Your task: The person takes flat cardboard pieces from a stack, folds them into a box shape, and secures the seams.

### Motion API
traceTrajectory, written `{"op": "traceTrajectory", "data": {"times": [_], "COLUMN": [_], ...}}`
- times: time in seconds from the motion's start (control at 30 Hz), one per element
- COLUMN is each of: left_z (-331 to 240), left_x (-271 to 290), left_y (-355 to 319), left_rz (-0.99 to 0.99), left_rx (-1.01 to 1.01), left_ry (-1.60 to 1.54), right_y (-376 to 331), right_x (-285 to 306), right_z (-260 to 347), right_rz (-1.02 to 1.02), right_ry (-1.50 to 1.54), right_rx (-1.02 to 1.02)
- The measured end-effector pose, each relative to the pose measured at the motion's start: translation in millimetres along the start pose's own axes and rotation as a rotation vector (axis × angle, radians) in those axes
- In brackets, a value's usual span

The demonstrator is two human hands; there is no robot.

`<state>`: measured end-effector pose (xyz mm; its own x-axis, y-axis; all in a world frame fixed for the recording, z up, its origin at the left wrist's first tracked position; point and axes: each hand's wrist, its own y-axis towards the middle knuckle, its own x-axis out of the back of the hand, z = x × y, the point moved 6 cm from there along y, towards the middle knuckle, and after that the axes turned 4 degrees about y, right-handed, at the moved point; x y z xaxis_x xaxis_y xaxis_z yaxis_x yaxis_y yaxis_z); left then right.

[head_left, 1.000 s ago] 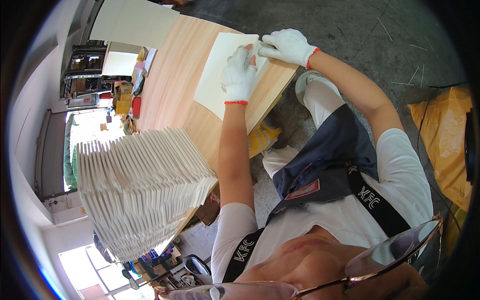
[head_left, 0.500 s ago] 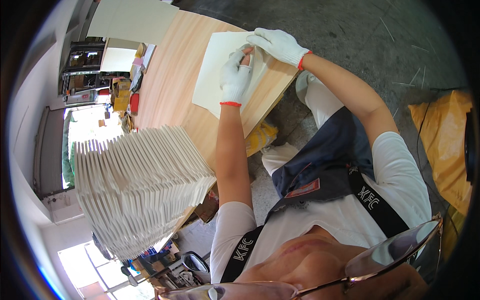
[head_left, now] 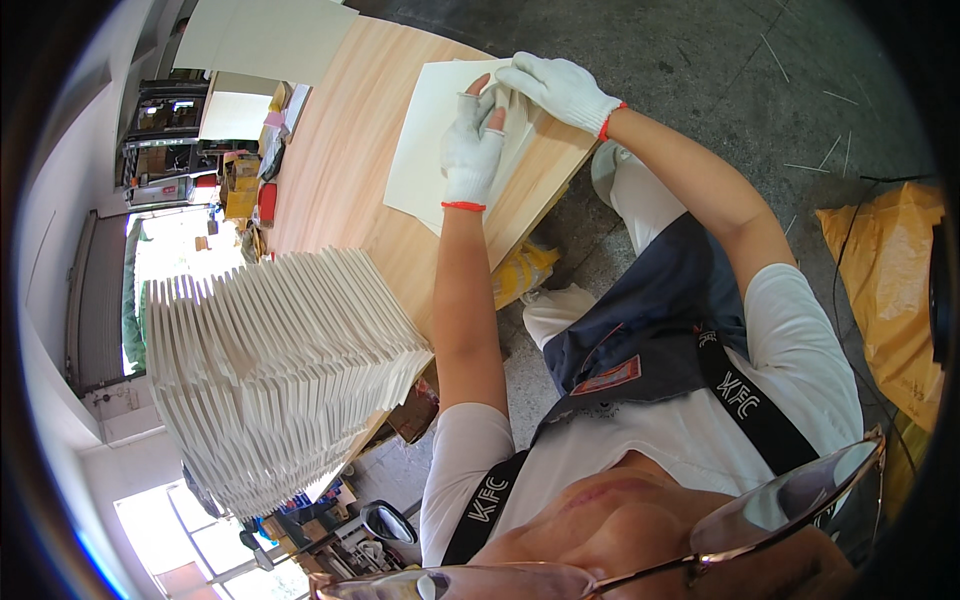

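A thin stack of white paper sheets lies near the table's edge, with its corner lifted and curled between my hands. My left hand rests on the sheets in a white knit glove; its bare thumb and one bare fingertip stick out and are apart. At the raised corner, my right hand, also gloved in white with a red cuff, has its fingers closed over the sheets' edge. Its fingertips are partly hidden behind the curled paper. The two hands nearly touch.
The wood-grain table carries a tall, fanned pile of folded white sheets at the left. More large white sheets lie at its far end. Small boxes stand beyond it. A yellow-orange sack stands on the floor at the right.
My left hand has shifted slightly up the sheets, and its bare fingertip has stretched away from the thumb. My right hand stays at the corner, moved only a little.
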<state>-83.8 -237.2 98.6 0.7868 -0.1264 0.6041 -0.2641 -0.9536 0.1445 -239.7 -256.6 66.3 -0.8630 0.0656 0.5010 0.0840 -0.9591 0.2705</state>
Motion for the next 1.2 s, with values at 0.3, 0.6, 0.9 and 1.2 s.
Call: {"op": "traceTrajectory", "data": {"times": [0.3,0.6,0.9,1.2], "left_z": [12.8,7.2,-2.9,-10.2], "left_x": [-4.9,0.8,-8.4,-0.9], "left_y": [3.0,-0.4,-0.5,-5.3], "left_rz": [0.049,-0.085,0.028,-0.097], "left_rx": [-0.079,-0.081,-0.195,-0.236], "left_ry": [0.293,0.122,0.399,0.241], "right_y": [-1.1,-1.8,0.8,-13.4], "right_x": [-2.4,-0.4,-5.1,18.7], "right_z": [0.6,1.0,-8.8,-2.8], "right_rz": [-0.021,-0.001,-0.085,0.116], "right_ry": [0.005,0.031,0.027,-0.371], "right_rx": [0.052,-0.008,0.070,0.100]}}
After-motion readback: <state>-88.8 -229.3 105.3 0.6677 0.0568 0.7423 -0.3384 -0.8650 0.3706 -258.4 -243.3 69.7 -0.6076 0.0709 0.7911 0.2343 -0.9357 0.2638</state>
